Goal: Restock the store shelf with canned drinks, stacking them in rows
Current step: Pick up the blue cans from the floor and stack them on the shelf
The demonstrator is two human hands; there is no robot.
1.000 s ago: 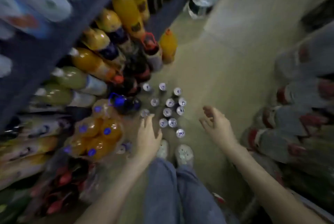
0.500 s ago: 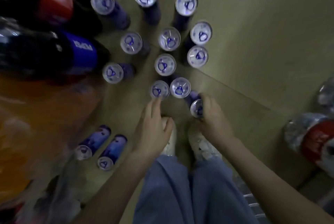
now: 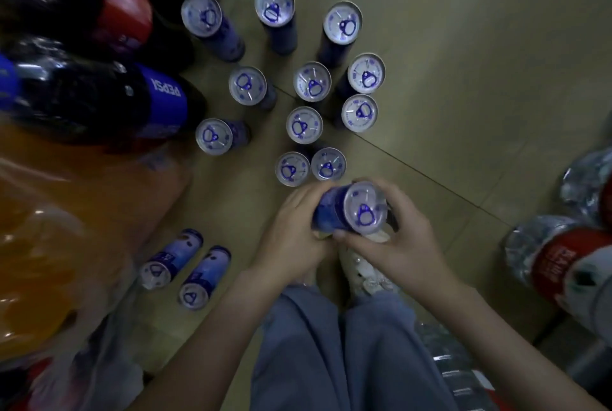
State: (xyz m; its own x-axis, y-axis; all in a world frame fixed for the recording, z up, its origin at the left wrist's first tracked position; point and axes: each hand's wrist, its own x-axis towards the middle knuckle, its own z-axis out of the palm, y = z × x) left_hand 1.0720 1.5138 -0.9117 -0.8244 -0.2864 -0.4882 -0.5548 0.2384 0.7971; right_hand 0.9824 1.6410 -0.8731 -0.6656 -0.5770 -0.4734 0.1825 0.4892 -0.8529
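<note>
Several tall blue cans with silver tops stand upright on the tan floor [image 3: 463, 86]; the nearest pair [image 3: 293, 168] is just beyond my hands. I hold one blue can [image 3: 351, 210] lifted off the floor, its top facing the camera. My left hand [image 3: 294, 231] wraps its left side and my right hand [image 3: 394, 235] grips its right side and underside. Two more cans [image 3: 185, 266] lie on their sides at the lower left.
Dark cola bottles [image 3: 99, 102] and orange soda packs [image 3: 49, 245] crowd the left. Wrapped water bottles with red labels [image 3: 569, 265] sit at the right. My legs in blue trousers [image 3: 331, 344] and white shoes fill the bottom centre.
The view dropped close to the floor. My right hand picked up the nearest can and raised it; my left hand left the floor cans and joined it on the lifted can.
</note>
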